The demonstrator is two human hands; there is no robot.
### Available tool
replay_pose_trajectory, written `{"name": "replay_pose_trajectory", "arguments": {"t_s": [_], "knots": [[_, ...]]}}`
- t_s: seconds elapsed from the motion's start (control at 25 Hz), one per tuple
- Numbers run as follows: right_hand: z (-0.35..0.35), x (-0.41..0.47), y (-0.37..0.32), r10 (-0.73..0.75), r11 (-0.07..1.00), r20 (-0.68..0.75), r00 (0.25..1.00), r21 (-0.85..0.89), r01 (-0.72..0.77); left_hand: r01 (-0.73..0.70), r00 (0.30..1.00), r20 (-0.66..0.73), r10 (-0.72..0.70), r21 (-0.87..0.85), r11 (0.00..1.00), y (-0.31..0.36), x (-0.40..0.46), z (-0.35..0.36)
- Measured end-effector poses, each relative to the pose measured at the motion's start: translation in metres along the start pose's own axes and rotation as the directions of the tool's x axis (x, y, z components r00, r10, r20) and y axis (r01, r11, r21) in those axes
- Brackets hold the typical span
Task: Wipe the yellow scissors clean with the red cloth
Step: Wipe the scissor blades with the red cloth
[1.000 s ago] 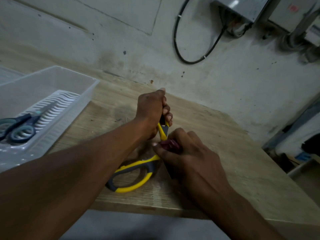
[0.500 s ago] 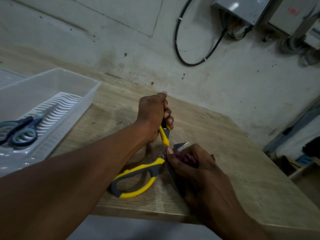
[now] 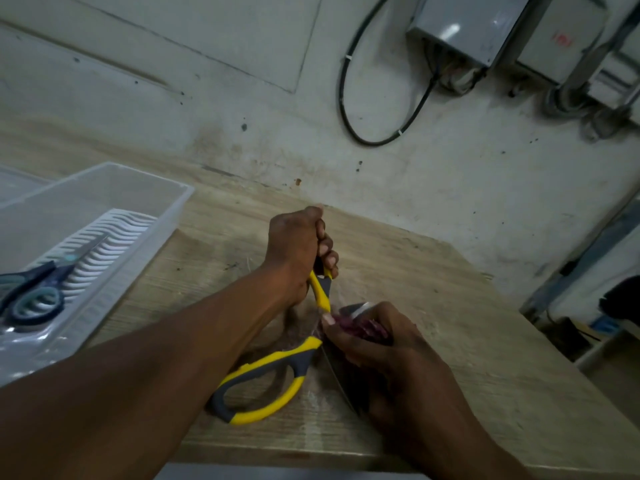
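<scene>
One head-worn wide-angle camera is looking forward and down from close above the wooden table [image 3: 433, 306], facing the grey wall [image 3: 242, 98]. Both forearms are reaching in from the bottom edge, and straight lines are bending toward the frame's borders.

Both forearms bare — no sleeves (nothing worn on either hand).
</scene>
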State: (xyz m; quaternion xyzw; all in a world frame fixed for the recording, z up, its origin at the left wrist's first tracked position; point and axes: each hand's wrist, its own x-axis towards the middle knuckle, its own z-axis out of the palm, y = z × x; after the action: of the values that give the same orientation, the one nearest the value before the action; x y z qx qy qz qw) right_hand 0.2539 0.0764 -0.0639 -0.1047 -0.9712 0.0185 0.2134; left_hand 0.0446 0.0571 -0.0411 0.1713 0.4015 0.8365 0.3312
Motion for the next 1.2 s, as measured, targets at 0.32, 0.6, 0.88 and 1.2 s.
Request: {"name": "replay_pose_trajectory", "arguments": {"t_s": [0.32, 0.6, 0.88, 1.2], "knots": [[-0.013, 0.012, 0.013, -0.018, 0.994, 0.114, 0.993, -0.107, 0.03, -0.004, 1.0, 0.008, 0.004, -0.003, 1.0, 0.001, -0.001, 0.0], [-0.016, 0.01, 0.01, 0.008, 0.98, -0.232, 0.973, 0.193, 0.038, -0.039, 0.998, 0.047, 0.038, 0.005, 0.999, 0.003, 0.002, 0.006], [-0.002, 0.013, 0.002, -0.093, 0.987, 0.036, 0.995, -0.129, 0.097, -0.01, 1.0, 0.01, 0.01, -0.002, 1.0, -0.001, 0.003, 0.0], [-0.008, 0.023, -0.005, -0.195, 0.91, 0.015, 0.981, -0.371, 0.186, -0.021, 1.0, -0.008, 0.021, -0.011, 1.0, 0.003, 0.0, 0.0]]}}
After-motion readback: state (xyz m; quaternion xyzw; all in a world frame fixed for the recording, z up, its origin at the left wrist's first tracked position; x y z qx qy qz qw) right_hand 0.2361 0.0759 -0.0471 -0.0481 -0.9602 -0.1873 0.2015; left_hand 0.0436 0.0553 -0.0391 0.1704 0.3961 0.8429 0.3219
